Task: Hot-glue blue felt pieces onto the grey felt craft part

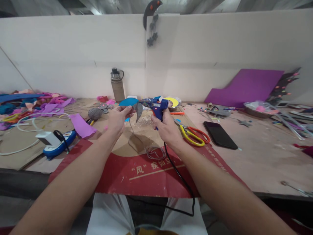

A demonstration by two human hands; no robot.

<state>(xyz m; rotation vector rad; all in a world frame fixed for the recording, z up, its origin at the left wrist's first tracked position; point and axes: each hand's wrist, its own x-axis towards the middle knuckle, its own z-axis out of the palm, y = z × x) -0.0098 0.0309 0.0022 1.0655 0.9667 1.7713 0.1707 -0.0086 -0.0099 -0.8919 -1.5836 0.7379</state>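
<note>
My left hand (120, 117) pinches a blue felt piece (128, 101) together with a grey curved piece (139, 111) that hangs at its right. My right hand (166, 122) is wrapped round the handle of a blue glue gun (158, 107). Its nozzle points left, toward the felt pieces; whether it touches them is unclear. A black cord (178, 173) runs down from the gun. Thin string (156, 152) lies coiled below the hands. Yellow-handled scissors (193, 139) and orange-handled scissors (202, 132) rest right of my right hand.
A black phone (220, 134) lies at the right. At the left are a blue power strip (69, 139), purple felt (82, 125) and grey yarn (95, 113). A bottle (118, 88) stands by the white partition (73, 52). Red paper (149, 184) covers the table's front edge.
</note>
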